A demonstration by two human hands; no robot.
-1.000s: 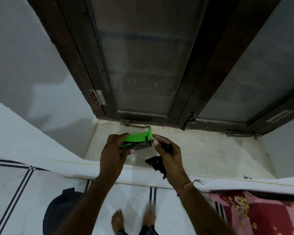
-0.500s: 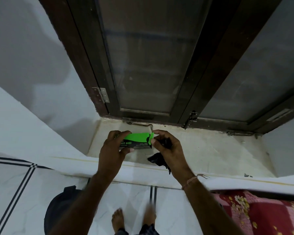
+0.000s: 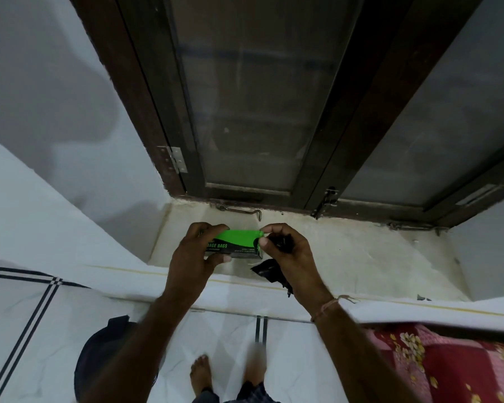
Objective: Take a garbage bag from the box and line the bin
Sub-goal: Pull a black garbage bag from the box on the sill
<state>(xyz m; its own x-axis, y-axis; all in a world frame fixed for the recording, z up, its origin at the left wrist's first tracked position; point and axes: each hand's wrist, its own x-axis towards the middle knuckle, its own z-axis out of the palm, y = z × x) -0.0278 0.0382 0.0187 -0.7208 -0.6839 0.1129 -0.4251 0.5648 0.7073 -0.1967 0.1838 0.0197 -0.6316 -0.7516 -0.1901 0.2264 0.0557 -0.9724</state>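
Left hand (image 3: pixel 197 253) clasps the box (image 3: pixel 239 244); right hand (image 3: pixel 288 254) seemingly clutches the black bag (image 3: pixel 269 271).

Head-worn view, steeply downward, close.

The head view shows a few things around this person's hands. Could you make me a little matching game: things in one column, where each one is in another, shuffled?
Things:
1. green box
2. black garbage bag
3. dark bin
4. flowered cloth

Places:
A. bottom right corner
B. right hand
C. floor, lower left
D. left hand

Pairs: 1-D, 2-B, 3-C, 4-A
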